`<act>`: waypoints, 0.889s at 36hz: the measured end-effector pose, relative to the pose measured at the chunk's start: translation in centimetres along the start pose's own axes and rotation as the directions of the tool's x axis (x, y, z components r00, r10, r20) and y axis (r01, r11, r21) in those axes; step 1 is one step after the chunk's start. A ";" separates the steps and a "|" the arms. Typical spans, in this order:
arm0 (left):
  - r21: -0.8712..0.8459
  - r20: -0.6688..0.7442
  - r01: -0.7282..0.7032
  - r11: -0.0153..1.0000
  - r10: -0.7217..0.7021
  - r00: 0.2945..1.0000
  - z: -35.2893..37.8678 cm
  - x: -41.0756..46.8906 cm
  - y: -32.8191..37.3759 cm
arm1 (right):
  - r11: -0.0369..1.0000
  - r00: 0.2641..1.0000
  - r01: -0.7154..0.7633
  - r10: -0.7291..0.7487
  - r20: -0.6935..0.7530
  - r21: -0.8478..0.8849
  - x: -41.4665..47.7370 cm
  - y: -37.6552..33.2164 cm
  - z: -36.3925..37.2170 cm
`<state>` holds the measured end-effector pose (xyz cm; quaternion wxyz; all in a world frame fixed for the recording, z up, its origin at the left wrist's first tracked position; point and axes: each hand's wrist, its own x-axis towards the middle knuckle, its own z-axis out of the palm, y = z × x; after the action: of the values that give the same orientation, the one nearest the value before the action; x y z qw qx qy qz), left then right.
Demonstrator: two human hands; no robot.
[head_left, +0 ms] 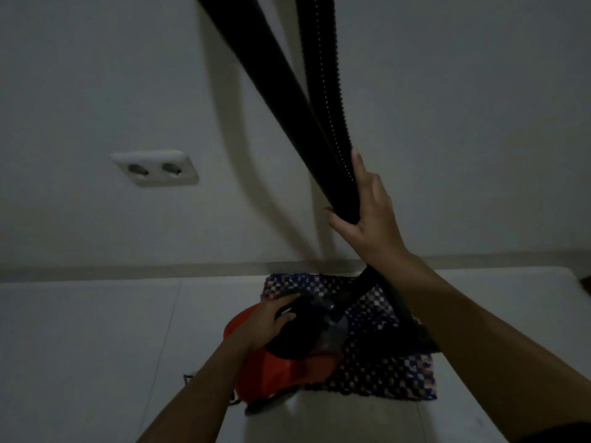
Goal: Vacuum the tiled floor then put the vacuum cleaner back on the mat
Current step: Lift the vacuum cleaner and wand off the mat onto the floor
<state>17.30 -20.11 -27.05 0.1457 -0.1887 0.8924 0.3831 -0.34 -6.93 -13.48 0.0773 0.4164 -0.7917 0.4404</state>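
The pale wall is filling the upper view and the tiled floor is spreading below it in dim light. A checkered mat is lying on the tiles against the wall's foot. The red and black vacuum cleaner is sitting over the mat's near left edge, part of its body hanging out above bare tile; whether it is resting or lifted is unclear. Its body is pointing diagonally, from near left towards far right. The ribbed hose and a smooth black tube are rising steeply together, leaning left. The right hand is grasping both, well above the body. The left hand, the nearer one, is curling round the dark top. The mat's middle is lying to the right of that hand, so the body likely needs shifting rightward. A double socket is sitting on the wall.
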 end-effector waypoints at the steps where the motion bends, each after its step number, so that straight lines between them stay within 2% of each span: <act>1: -0.010 0.014 0.011 1.000 -0.011 1.000 -1.4 -1.2 0.7 | 1.000 1.000 -0.001 0.001 0.015 -0.017 0.7 -1.4 -0.7; 7: -0.084 0.081 0.085 0.993 -0.078 0.994 -9.8 -8.7 3.0 | 0.997 0.996 0.036 -0.030 0.089 -0.062 5.5 -11.9 -2.1; 13: -0.167 0.034 0.089 0.982 -0.084 0.996 -18.1 -14.9 -0.8 | 0.984 0.989 0.111 -0.096 0.113 -0.137 9.2 -22.4 2.7; 19: -0.191 0.012 0.028 0.981 -0.026 1.000 -25.0 -19.4 -9.3 | 0.962 0.980 0.166 -0.138 0.140 -0.218 9.7 -31.6 10.4; 25: -0.089 -0.037 0.103 0.991 -0.106 0.994 -32.0 -22.3 -18.4 | 0.967 0.978 0.148 -0.112 0.176 -0.207 11.2 -38.4 18.6; 32: -0.076 -0.067 0.195 0.978 -0.200 0.977 -38.5 -22.7 -27.8 | 0.989 0.990 0.079 -0.063 0.127 -0.124 13.5 -41.0 28.1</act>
<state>45.45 -61.07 -9.73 0.1433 -0.2957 0.8602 0.3899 27.62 -47.18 2.22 0.0707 0.4648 -0.8063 0.3590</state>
